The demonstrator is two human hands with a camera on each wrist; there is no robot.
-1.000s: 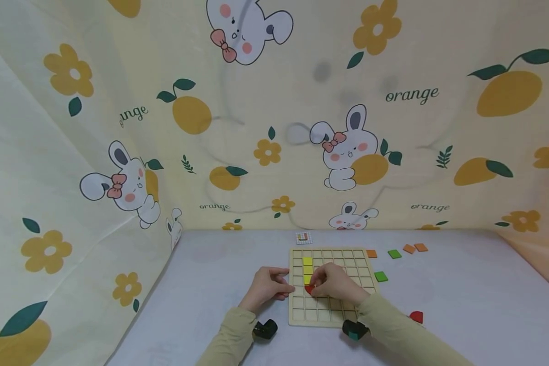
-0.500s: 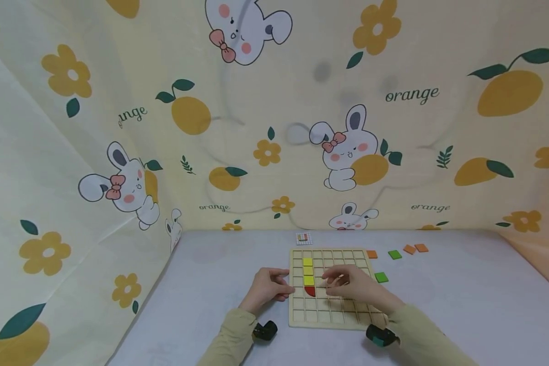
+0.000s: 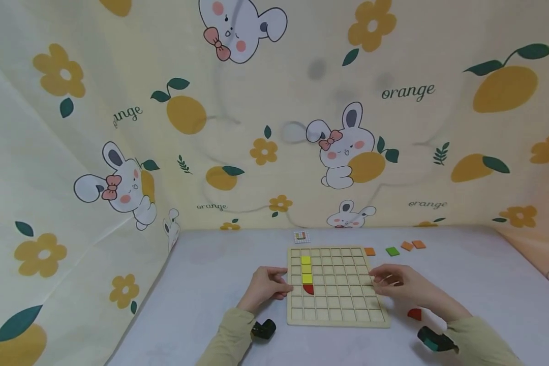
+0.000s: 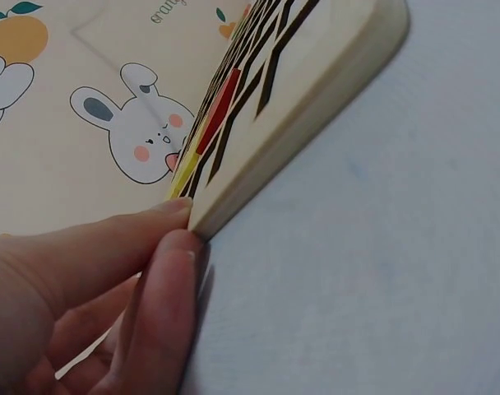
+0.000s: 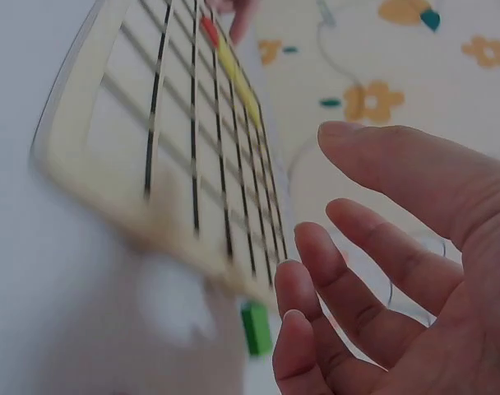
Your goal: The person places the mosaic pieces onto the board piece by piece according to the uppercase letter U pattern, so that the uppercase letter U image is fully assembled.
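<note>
Gridded board between two hands, tiles partly laid

A pale wooden gridded board (image 3: 338, 323) is shown lying flat on the white table (image 3: 210, 274). Its left edge is pinched between the thumb and finger of the left hand (image 3: 264, 287). Nothing is held by the right hand (image 3: 407, 287), whose parted, gently bent fingers are poised near the board's right edge. On the grid, toward the left, a column of yellow tiles (image 3: 307, 278) is adjoined at its near end by a red rounded tile (image 3: 308, 289). A second red piece (image 3: 414, 314) is seen on the table, right of the board. A green block (image 5: 256, 329) is placed just beside the board's edge. Beyond the board, a small patterned card (image 3: 302, 237) is laid.
</note>
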